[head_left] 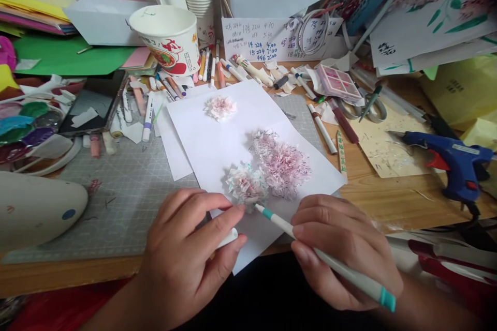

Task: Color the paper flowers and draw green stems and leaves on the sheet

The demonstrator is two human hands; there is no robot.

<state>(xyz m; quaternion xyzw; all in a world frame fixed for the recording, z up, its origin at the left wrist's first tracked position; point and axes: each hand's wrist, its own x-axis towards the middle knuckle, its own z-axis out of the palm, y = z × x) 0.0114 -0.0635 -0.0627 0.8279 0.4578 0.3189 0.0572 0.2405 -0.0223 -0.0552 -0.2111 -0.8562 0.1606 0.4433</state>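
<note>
Marker (pixel 345 270) is sitting pinched in right hand (pixel 345 238); left hand (pixel 186 248) (pinching a cap (pixel 228 238)) is seemingly steadying the flower (pixel 246 183).

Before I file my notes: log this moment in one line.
left hand: holds white cap; right hand: holds marker; tip: near teal-flecked flower; base: white paper

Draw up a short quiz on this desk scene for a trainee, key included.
1. Which hand holds the slim white marker with teal bands?
2. True or false: the blue plastic glue gun with a red trigger lies to the person's left.
3. The marker's tip is nearest to:
A) the white paper bowl printed in red
B) the pale ruffled paper flower with green-tinged edges
C) the stack of white paper cups

Key: 1. The right hand. 2. False; it lies to the right. 3. B.
</note>
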